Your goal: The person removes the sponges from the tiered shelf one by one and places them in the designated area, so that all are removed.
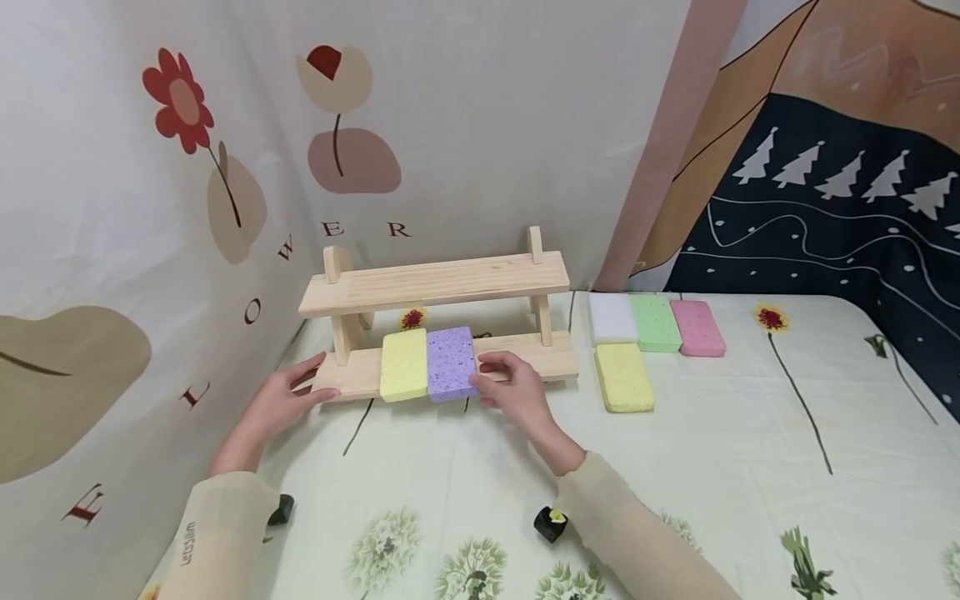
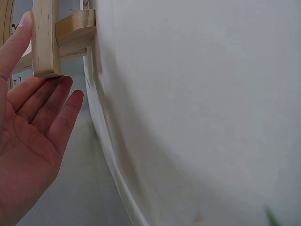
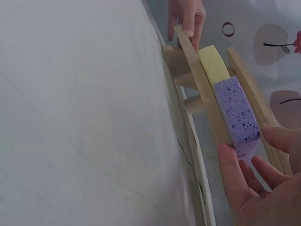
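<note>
A two-tier wooden shelf (image 1: 435,283) stands against the cloth wall. On its lower board lie a yellow sponge (image 1: 403,367) and a purple sponge (image 1: 452,364), side by side with their edges meeting. My left hand (image 1: 281,400) holds the left end of that lower board, thumb at the front edge and fingers toward the back. At the other side, my right hand (image 1: 517,396) grips the outer end of the purple sponge, its thumb and fingertips around the corner. In the right wrist view, both sponges lie flat along the board, the purple one nearer the right hand.
Right of the shelf lie a white sponge (image 1: 612,318), a green sponge (image 1: 656,323) and a pink sponge (image 1: 697,327) in a row. Another yellow sponge (image 1: 624,377) lies in front of them. A small black cube (image 1: 551,524) sits near the right forearm.
</note>
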The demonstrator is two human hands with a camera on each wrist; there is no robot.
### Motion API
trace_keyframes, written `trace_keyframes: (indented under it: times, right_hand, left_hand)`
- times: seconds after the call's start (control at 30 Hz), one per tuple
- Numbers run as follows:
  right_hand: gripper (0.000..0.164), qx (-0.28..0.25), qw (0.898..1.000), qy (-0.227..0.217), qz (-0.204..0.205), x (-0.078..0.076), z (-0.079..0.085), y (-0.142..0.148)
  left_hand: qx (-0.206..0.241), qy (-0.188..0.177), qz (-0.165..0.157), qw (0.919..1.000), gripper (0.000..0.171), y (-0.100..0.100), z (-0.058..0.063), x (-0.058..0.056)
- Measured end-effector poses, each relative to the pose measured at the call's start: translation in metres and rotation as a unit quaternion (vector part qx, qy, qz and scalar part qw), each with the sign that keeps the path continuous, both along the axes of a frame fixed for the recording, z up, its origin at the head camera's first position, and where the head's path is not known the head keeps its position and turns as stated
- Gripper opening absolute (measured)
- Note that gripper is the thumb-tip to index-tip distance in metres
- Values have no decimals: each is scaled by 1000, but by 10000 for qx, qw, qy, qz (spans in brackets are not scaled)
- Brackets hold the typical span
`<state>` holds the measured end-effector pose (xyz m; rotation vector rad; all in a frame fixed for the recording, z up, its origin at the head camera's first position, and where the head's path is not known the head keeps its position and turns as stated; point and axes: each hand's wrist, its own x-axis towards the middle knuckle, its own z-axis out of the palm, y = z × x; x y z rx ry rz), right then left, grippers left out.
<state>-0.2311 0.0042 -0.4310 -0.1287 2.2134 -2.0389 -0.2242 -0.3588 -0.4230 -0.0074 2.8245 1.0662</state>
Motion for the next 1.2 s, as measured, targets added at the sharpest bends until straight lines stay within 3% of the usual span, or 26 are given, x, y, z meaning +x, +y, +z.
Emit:
trace_keyframes:
  times: [0.47, 0.67, 1.2]
  right_hand:
    - [34, -99, 9998, -150, -88, 5, 5, -1]
    - [33, -210, 9995, -142, -169, 10, 4, 14]
    - [32, -50, 9996, -238, -108, 22, 5, 57]
  left_hand:
    - [-72, 27, 12, 10000, 90, -1, 3, 2]
    - [-11, 15, -41, 10000, 90, 2, 0, -2]
    - [-53, 110, -34, 9999, 89, 0, 1, 3]
